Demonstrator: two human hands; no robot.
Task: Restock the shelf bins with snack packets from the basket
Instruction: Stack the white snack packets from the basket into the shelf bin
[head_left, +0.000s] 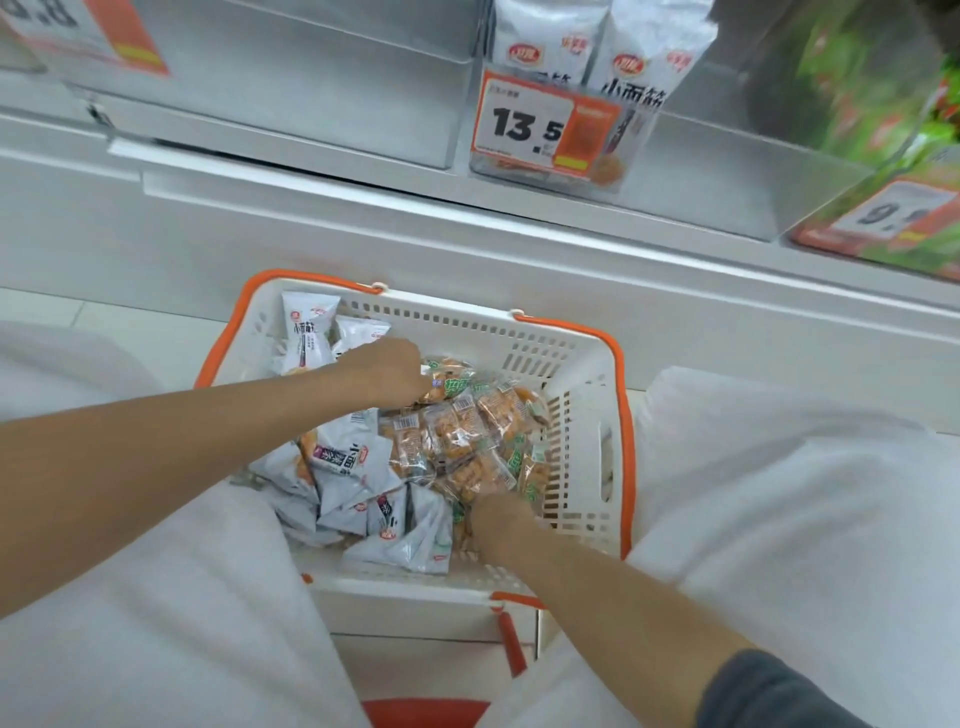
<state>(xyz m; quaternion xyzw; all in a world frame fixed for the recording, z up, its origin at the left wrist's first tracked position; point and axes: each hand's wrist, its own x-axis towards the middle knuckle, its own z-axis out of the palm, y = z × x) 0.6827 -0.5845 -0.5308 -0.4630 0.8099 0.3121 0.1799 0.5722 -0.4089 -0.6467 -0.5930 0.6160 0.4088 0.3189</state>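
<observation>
White packets filled the left side as the left hand closed its grip on orange packets; the right hand dug among them, grip hidden. The basket sat well stocked, the shelf bin above seemingly part-filled.

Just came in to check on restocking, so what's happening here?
A person crouches over a white plastic basket with orange handles on the floor. The left hand curls onto the clear orange snack packets; the right hand digs into the same pile, fingers hidden. Beside them lie silver-white foil packets. The shelf bin tagged 13.5 holds more of those.
</observation>
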